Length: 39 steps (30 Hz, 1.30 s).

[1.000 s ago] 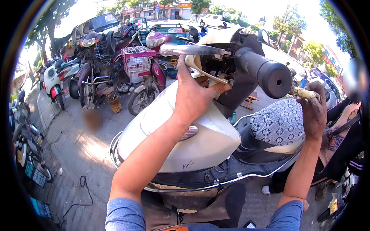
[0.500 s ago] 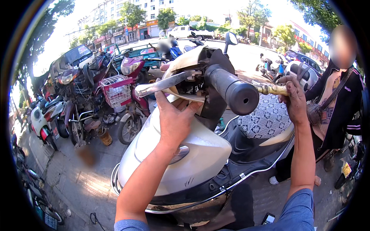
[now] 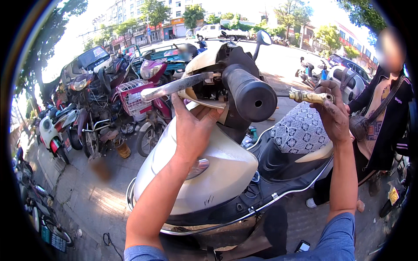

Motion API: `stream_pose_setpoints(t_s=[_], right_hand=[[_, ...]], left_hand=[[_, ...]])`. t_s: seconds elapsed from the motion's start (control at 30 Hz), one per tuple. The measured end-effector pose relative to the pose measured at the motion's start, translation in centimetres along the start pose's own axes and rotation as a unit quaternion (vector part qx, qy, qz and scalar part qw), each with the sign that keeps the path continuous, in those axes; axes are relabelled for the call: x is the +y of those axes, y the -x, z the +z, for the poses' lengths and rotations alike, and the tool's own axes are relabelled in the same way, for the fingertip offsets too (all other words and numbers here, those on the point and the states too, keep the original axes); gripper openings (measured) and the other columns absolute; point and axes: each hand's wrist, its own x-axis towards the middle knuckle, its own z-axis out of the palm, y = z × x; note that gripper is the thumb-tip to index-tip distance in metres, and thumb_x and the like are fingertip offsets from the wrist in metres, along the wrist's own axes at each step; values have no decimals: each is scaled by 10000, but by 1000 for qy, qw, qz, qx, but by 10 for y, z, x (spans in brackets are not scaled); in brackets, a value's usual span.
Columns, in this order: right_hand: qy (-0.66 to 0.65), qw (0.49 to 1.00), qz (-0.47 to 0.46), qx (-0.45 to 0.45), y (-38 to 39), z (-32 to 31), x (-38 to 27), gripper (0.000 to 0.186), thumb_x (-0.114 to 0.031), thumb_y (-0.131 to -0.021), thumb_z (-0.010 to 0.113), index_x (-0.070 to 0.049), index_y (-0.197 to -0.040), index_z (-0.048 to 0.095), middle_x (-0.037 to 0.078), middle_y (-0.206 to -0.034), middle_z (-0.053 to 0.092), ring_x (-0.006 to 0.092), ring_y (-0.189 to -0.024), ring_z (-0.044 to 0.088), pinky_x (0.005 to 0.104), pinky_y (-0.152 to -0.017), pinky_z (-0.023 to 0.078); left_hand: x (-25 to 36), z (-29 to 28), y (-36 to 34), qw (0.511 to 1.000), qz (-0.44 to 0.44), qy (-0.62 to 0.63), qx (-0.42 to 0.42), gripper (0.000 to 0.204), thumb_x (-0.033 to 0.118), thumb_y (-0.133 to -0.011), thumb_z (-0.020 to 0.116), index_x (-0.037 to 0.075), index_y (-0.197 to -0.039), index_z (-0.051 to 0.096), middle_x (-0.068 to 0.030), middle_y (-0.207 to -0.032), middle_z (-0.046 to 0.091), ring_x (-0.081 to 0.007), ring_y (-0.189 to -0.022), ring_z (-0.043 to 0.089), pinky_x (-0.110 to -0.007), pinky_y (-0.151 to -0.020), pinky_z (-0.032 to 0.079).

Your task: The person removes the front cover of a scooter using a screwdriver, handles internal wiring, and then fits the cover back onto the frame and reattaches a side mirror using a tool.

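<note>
The left hand [image 3: 193, 130] pinches a curved cream plastic panel [image 3: 204, 102] below the silver metal lever [image 3: 176, 85]. The right hand's [image 3: 332, 114] fingers grip a yellowish-handled screwdriver [image 3: 310, 96], its tip apparently hidden behind the black rubber handlebar grip [image 3: 250, 93].

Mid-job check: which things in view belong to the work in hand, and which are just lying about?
In use:
- cream panel, in left hand
- yellow-handled tool, in right hand
- cream scooter

Lying about:
- phone-like device
- black cable
- brown container
</note>
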Motion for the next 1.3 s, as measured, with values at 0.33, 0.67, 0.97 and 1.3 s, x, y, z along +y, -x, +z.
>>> stream_pose_setpoints(t_s=[0.33,0.67,0.97,1.3], right_hand=[[22,998,61,-13,-9,-22,0,441,-392,-1115,530,-25,-1356,575,17,-905,554,87,-738,495,270,-702,479],[75,989,126,-35,-18,-17,-9,530,-500,-1094,556,-31,-1331,623,-33,-664,422,68,-584,413,226,-566,393],[-43,984,141,-102,-26,-14,-14,500,-405,-1082,585,-43,-1425,552,12,-812,525,93,-715,517,251,-651,465],[-98,986,97,-95,-10,-13,-6,420,-263,-1098,543,-6,-1430,550,101,-1036,629,169,-997,634,315,-848,557]], left_hand=[[-5,7,-1,1000,5,-30,2,1088,184,-969,793,-48,-1632,-37,-260,-1407,557,-289,-1179,707,-343,-1012,551],[-11,0,-2,999,-1,-52,16,1103,244,-956,814,-48,-1639,-1,-236,-1408,598,-278,-1198,710,-323,-1023,530],[-15,-2,-2,996,14,-85,30,1114,274,-943,829,-45,-1643,24,-240,-1451,562,-284,-1215,701,-334,-1048,514],[-30,-8,-8,994,55,-93,8,1157,370,-933,830,-38,-1649,18,-276,-1502,493,-310,-1294,623,-360,-1075,499]])
